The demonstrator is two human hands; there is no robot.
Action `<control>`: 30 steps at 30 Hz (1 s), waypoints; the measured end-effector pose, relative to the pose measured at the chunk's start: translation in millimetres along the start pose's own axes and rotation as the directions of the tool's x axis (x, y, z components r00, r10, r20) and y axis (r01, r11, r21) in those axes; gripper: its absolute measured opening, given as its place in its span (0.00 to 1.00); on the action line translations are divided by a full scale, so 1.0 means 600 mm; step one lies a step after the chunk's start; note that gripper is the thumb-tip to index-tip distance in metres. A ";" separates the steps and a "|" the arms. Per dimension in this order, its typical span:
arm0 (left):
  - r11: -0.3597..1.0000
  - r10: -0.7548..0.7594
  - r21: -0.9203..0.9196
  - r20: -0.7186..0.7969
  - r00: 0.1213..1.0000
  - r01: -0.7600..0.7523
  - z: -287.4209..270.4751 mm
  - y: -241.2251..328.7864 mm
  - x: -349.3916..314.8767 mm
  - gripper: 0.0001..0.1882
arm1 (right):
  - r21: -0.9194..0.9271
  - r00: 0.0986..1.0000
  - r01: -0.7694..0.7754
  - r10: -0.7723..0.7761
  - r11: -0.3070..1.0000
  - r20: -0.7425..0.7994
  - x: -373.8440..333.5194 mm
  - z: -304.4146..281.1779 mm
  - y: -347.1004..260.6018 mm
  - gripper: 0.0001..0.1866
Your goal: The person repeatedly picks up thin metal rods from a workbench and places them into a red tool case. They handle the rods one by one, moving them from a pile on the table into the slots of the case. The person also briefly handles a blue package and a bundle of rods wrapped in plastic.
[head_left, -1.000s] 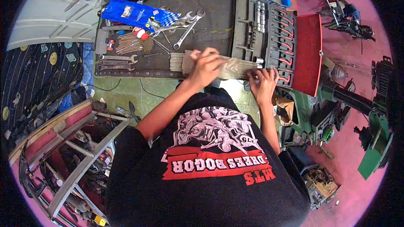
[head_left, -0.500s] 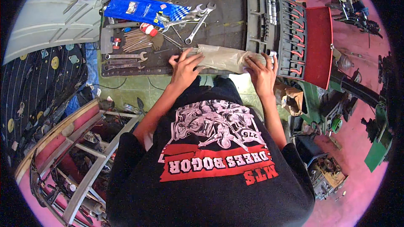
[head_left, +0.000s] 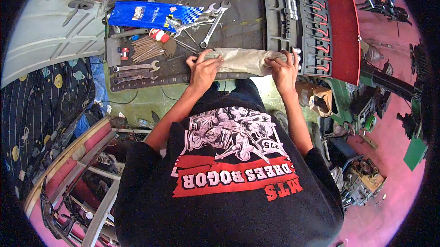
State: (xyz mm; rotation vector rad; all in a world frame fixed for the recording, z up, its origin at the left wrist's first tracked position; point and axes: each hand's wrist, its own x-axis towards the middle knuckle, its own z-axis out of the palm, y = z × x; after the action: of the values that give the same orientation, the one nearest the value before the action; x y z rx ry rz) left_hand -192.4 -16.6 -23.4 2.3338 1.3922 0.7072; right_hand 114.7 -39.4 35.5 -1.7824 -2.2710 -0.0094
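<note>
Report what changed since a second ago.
The left hand moved left from over the middle of the paper-wrapped bundle to hold its left end; the paper lies smoother. The right hand remains at the bundle's right end, and the blue bag and red lid stayed put.

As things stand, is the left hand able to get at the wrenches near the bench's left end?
Probably yes: the left hand is busy at the left end of the wrapped bundle, but only bench top seems to lie between that hand and those wrenches.
</note>
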 end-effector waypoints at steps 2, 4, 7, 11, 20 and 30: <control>1.000 -0.024 0.007 -0.035 0.999 0.024 -0.001 0.006 0.004 0.10 | 0.035 1.000 0.021 -0.020 0.999 -0.017 -0.002 0.001 0.007 0.14; 0.997 -0.066 0.040 -0.022 0.998 0.067 -0.019 0.016 0.005 0.10 | 0.058 0.999 0.022 -0.020 0.998 -0.037 0.000 -0.010 0.018 0.15; 0.997 -0.062 0.048 -0.041 0.997 0.064 -0.039 0.034 0.007 0.07 | 0.090 0.998 0.027 -0.022 0.996 -0.058 -0.003 -0.037 0.035 0.16; 0.997 -0.060 0.045 -0.040 0.997 0.062 -0.065 0.052 0.015 0.04 | 0.144 0.992 0.062 -0.046 0.988 -0.116 -0.002 -0.054 0.038 0.16; 0.996 -0.053 0.079 0.007 0.999 0.052 -0.105 0.071 0.060 0.04 | 0.173 0.983 0.101 -0.072 0.980 -0.169 0.019 -0.085 0.050 0.18; 0.991 0.066 0.115 0.023 0.998 -0.069 -0.130 0.115 0.184 0.08 | 0.079 0.959 0.022 0.001 0.997 -0.283 0.067 -0.139 0.121 0.18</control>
State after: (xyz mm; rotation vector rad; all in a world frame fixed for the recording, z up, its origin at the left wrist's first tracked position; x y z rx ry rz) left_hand -143.2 51.4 103.0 2.4810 1.3864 0.6368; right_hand 191.7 3.9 113.5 -1.6121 -2.0480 -0.1614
